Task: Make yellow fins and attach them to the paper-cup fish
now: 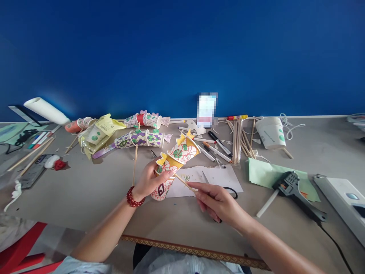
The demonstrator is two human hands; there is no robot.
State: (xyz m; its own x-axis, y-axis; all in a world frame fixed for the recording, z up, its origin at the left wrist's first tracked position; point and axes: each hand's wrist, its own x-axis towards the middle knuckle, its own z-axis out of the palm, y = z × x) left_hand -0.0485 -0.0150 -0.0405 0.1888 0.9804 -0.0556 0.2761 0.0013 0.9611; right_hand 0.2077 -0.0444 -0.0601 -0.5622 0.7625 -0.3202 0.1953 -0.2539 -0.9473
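Observation:
My left hand is wrapped round a paper-cup fish, made of cups joined end to end and tilted up to the right. It carries red scale lines, green patches, yellow fins and a drawn eye near its lower end. A thin wooden stick runs from the fish's side to my right hand, whose fingers pinch its free end. Whether the stick is fixed to the cup, I cannot tell. Beneath the hands lie a white paper sheet and scissors, partly hidden by my right hand.
Behind are finished-looking cup fish on sticks, a yellow plastic packet, markers and bundled wooden sticks. To the right are stacked paper cups, green paper and a corded glue gun. A phone lies left.

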